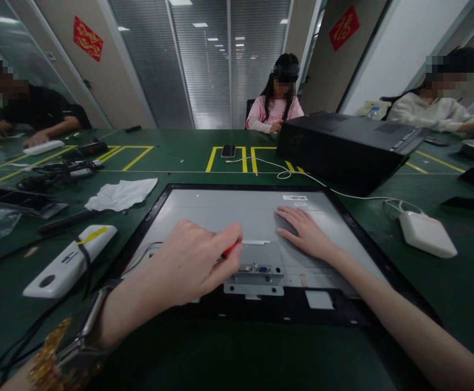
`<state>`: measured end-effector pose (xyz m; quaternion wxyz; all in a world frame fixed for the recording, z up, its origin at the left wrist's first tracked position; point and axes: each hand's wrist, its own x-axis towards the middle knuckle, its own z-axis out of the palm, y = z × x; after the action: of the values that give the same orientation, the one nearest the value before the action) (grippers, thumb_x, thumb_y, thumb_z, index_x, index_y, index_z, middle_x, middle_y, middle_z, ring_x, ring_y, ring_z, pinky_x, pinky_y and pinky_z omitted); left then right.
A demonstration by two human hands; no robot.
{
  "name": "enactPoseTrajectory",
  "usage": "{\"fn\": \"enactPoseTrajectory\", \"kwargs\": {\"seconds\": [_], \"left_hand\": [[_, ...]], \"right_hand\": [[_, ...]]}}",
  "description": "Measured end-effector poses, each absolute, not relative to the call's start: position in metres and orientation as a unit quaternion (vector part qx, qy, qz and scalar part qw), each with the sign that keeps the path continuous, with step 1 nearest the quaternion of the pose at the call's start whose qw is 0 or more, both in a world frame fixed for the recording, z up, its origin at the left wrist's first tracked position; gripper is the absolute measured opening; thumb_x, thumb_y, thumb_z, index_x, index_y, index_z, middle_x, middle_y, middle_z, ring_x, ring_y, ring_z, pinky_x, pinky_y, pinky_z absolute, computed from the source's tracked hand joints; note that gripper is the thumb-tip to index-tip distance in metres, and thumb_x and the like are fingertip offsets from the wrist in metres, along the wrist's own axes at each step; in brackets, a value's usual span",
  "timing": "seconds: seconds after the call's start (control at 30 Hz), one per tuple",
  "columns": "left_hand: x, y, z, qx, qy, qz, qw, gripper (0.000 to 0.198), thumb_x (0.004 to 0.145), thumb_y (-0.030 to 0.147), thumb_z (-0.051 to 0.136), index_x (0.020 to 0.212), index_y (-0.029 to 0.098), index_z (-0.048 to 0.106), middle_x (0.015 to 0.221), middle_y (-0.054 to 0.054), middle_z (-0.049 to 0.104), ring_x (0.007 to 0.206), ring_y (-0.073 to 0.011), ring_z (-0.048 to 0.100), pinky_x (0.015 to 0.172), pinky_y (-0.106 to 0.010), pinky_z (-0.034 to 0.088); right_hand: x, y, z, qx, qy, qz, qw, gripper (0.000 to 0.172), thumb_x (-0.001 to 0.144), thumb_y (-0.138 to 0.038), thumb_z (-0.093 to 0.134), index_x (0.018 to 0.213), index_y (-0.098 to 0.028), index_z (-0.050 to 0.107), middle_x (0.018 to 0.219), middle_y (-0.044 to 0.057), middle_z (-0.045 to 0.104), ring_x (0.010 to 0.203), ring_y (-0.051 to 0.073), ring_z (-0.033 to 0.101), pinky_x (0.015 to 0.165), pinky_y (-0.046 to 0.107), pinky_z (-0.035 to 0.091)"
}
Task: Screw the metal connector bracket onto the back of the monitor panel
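A monitor lies face down on the green table, its grey metal back panel (220,209) showing inside a black frame. My left hand (192,263) is closed around a small red-handled tool (231,250), its tip hidden, held over the small metal box with the ports (257,269). My right hand (304,231) lies flat with fingers stretched out on the grey panel, right of the box, holding nothing.
A white device with a yellow stripe (68,260) lies left of the monitor, a crumpled white cloth (120,194) beyond it. A white adapter (426,233) with its cable sits right. A black case (343,144) stands behind. Three other people sit around the table.
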<state>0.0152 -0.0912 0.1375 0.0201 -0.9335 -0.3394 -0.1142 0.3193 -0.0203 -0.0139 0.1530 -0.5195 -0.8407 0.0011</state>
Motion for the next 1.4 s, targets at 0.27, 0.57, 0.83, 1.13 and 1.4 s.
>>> {"fn": "enactPoseTrajectory", "kwargs": {"seconds": [0.27, 0.57, 0.83, 1.13, 1.4], "left_hand": [[0.0156, -0.089, 0.1342, -0.925, -0.342, -0.147, 0.069, 0.048, 0.102, 0.044, 0.031, 0.073, 0.018, 0.058, 0.057, 0.001, 0.058, 0.048, -0.0126, 0.051, 0.048, -0.026, 0.027], [0.0166, -0.0904, 0.1364, -0.914, -0.371, -0.142, 0.079, 0.033, 0.087, 0.023, 0.027, 0.08, 0.016, 0.059, 0.081, -0.007, 0.056, 0.057, -0.0162, 0.049, 0.049, -0.029, 0.029], [0.0163, -0.0923, 0.1401, -0.93, -0.328, -0.155, -0.056, 0.028, 0.095, 0.021, 0.027, 0.099, 0.017, 0.055, 0.091, -0.004, 0.058, 0.071, -0.0162, 0.055, 0.064, -0.029, 0.041], [0.0143, -0.088, 0.1367, -0.923, -0.353, -0.152, -0.035, 0.028, 0.102, 0.035, 0.034, 0.092, 0.019, 0.055, 0.072, 0.001, 0.063, 0.062, -0.0138, 0.058, 0.059, -0.026, 0.038], [0.0165, -0.0902, 0.1374, -0.928, -0.335, -0.158, 0.034, 0.037, 0.095, 0.026, 0.028, 0.087, 0.015, 0.062, 0.082, -0.006, 0.06, 0.068, -0.0175, 0.054, 0.056, -0.028, 0.037]], "right_hand": [[0.3199, -0.0198, -0.0139, -0.516, -0.843, 0.004, 0.154, 0.054, 0.096, -0.05, 0.04, 0.142, -0.022, 0.044, 0.147, 0.012, 0.049, 0.137, 0.029, 0.042, 0.114, 0.054, 0.027], [0.3205, -0.0196, -0.0146, -0.517, -0.842, 0.006, 0.156, 0.054, 0.097, -0.051, 0.038, 0.14, -0.019, 0.046, 0.147, 0.014, 0.049, 0.137, 0.028, 0.042, 0.115, 0.053, 0.026], [0.3195, -0.0205, -0.0125, -0.518, -0.841, 0.009, 0.158, 0.053, 0.097, -0.05, 0.039, 0.14, -0.021, 0.046, 0.147, 0.014, 0.049, 0.136, 0.029, 0.042, 0.114, 0.054, 0.027], [0.3207, -0.0199, -0.0147, -0.513, -0.843, 0.004, 0.163, 0.054, 0.096, -0.05, 0.04, 0.142, -0.023, 0.045, 0.147, 0.012, 0.049, 0.137, 0.029, 0.042, 0.113, 0.053, 0.029], [0.3205, -0.0199, -0.0146, -0.515, -0.842, 0.003, 0.162, 0.053, 0.097, -0.05, 0.039, 0.14, -0.02, 0.046, 0.146, 0.013, 0.049, 0.136, 0.029, 0.042, 0.114, 0.053, 0.028]]}}
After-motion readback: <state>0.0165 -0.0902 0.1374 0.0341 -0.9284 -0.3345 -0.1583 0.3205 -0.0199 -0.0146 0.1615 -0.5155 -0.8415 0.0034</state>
